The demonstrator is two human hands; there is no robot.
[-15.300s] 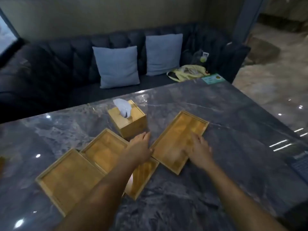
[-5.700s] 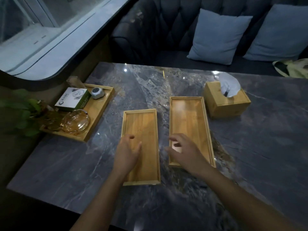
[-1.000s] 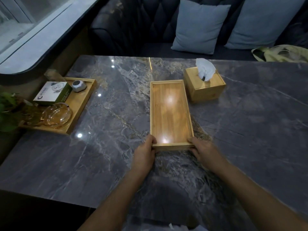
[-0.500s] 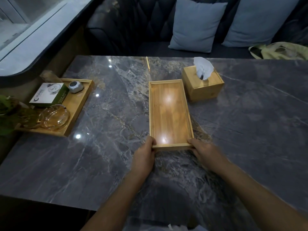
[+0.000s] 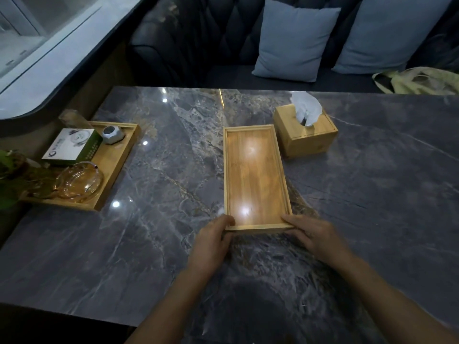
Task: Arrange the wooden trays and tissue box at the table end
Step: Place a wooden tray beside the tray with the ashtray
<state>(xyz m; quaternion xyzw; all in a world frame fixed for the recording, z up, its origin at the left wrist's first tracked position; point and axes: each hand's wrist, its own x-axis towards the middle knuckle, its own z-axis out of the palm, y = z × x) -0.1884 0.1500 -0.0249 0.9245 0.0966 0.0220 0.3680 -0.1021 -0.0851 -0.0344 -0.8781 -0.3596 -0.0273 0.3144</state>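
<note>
Lying flat on the big gray table (image 5: 372,194), the wooden tray (image 5: 255,177) points away from me, beside the tissue box (image 5: 306,135). My left hand (image 5: 211,244) and right hand (image 5: 313,235) pinch its two near corners, arms stretched forward.

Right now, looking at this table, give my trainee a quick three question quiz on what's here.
1. True or false: the tissue box touches the left hand.
2. Which part of the empty wooden tray do both hands grip: A near end, B far end, C long sides?
3. Name the glass item in the side tray.

Key: 1 false; the right hand doesn't touch it either. 2 A. 3 the amber glass ashtray.
</note>
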